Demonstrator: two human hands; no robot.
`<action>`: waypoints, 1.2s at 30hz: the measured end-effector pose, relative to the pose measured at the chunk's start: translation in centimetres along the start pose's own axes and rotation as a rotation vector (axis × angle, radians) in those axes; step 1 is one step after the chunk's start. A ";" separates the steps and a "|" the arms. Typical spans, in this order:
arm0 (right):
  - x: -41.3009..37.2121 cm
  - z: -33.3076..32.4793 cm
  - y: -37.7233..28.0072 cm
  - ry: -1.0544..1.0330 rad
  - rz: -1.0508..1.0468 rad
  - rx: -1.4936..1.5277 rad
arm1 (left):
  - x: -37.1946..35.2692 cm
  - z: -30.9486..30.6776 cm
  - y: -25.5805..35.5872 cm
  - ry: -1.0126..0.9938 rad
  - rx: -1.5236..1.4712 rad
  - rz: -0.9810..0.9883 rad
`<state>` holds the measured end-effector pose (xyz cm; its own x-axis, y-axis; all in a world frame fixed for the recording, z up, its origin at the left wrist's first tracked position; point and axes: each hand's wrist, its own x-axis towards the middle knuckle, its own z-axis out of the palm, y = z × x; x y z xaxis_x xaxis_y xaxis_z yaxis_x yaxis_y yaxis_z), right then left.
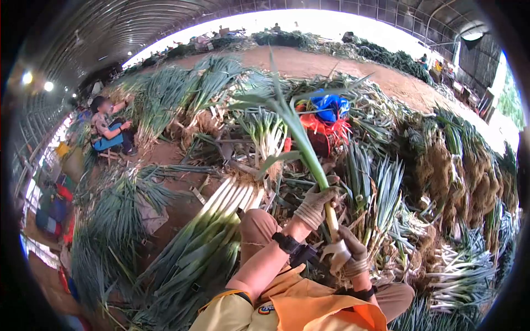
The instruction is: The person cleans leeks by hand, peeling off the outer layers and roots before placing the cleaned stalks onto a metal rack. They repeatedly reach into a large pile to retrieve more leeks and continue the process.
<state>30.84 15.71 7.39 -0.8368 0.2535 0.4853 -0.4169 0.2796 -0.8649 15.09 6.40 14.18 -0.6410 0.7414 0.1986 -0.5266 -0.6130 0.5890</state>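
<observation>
A long green onion (306, 149) slants across the middle of the view, leaves up and pale stalk down toward my lap. My left hand (319, 205), in a light work glove, is wrapped round its stalk. Lower down, my gloved right hand (353, 252) is closed at the white base, where a pale flap of skin (335, 254) hangs loose; its fingertips are partly hidden. Beside my left knee lies a row of trimmed green onions (221, 207), white ends pointing away from me. Past my hands stands an upright bundle of green onions (264, 132).
Unpeeled green onions with rooty ends (441, 165) are heaped at right, near a pile of white stalks (455, 270). Blue and red plastic bags (329, 107) sit ahead. A seated person (110, 127) works at left beside more leafy piles (118, 231). A dirt aisle (331, 62) runs behind.
</observation>
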 end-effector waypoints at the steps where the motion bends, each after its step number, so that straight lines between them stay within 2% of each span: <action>1: -0.4 0.2 0.3 0.107 0.230 0.406 | 0.1 -0.5 0.3 0.045 0.028 0.007; 2: -0.5 0.3 0.6 0.213 0.463 0.808 | 0.3 -1.1 0.6 0.087 0.053 0.011; 3: 0.6 1.0 -5.0 0.150 0.497 0.809 | 0.6 -1.6 1.4 0.058 0.008 0.039; 4: -0.3 0.9 -4.4 0.118 0.430 0.527 | 0.7 -1.7 2.3 0.091 -0.004 0.039; 6: -1.7 0.5 -4.3 0.096 0.403 0.457 | 0.7 -2.0 4.9 0.120 0.008 0.053; 7: -2.8 -0.2 -4.0 0.150 0.562 0.726 | 0.9 -1.9 6.5 0.198 0.031 0.053; 8: -4.9 -2.2 -0.7 0.209 0.804 0.648 | 1.2 -1.9 8.1 0.275 0.052 0.052; 10: -8.4 -4.5 4.1 0.073 0.961 0.740 | 1.5 -2.6 9.6 0.294 0.102 0.071; 11: -9.1 -4.6 3.9 0.076 0.962 0.734 | 1.8 -2.1 9.5 0.355 0.229 0.085; 12: -10.0 -4.2 3.5 -0.261 0.954 -0.166 | 1.6 -1.6 9.5 0.418 0.364 0.094; 14: -8.9 -5.1 3.6 -0.563 0.773 -1.093 | 1.8 -0.9 12.0 0.383 0.346 0.164; 16: -8.8 -8.4 4.7 -0.641 0.740 -1.104 | 2.7 0.1 14.5 0.422 0.483 0.174; 17: -11.2 -9.5 4.8 -0.674 0.771 -1.088 | 2.9 0.9 15.0 0.443 0.394 0.135; 19: -11.9 -8.9 4.6 -0.622 0.639 -1.003 | 4.2 1.0 14.6 0.426 0.318 0.117; 21: -5.4 -6.8 3.5 -0.545 0.806 -1.103 | 4.8 1.0 13.1 0.361 0.265 0.105; 22: -2.5 -5.3 0.8 -0.351 0.638 -0.950 | 5.4 0.4 12.2 0.400 0.240 0.074; 23: -1.7 -4.9 1.0 -0.268 0.517 -0.562 | 5.5 0.4 11.1 0.395 0.246 0.072; 24: 0.3 -2.8 -1.6 -0.096 0.765 0.130 | 5.5 0.5 10.1 0.387 0.252 0.074; 25: 2.3 -0.7 -4.2 0.225 0.967 0.780 | 5.6 0.8 9.1 0.418 0.254 0.072; 26: 1.9 0.9 -3.1 0.184 0.701 0.556 | 5.7 0.6 8.2 0.420 0.198 0.055; 27: 1.7 0.7 -2.3 -0.019 0.507 0.176 | 5.4 0.6 7.5 0.428 0.277 0.068; 28: 1.5 0.5 -1.7 -0.130 0.278 -0.207 | 5.2 0.9 7.0 0.433 0.356 0.092; 30: 0.8 0.5 -1.7 -0.029 0.422 0.296 | 4.8 1.1 5.8 0.461 0.322 0.098; 31: 0.7 0.6 -2.6 0.027 0.449 0.405 | 4.6 1.2 5.0 0.486 0.306 0.109; 34: 0.8 1.7 -2.1 -0.021 0.304 -0.395 | 3.6 1.3 1.7 0.501 0.245 0.077; 35: 1.1 1.7 -2.2 0.003 0.189 -0.592 | 3.2 1.6 0.9 0.464 0.194 0.012; 36: 1.1 2.1 -3.1 0.045 0.428 -0.670 | 2.5 2.3 0.1 0.427 0.213 -0.012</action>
<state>30.44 13.19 10.36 -0.8548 0.4981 0.1456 0.2518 0.6434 -0.7229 14.67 8.78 16.53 -0.8314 0.5421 -0.1225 -0.4375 -0.5025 0.7457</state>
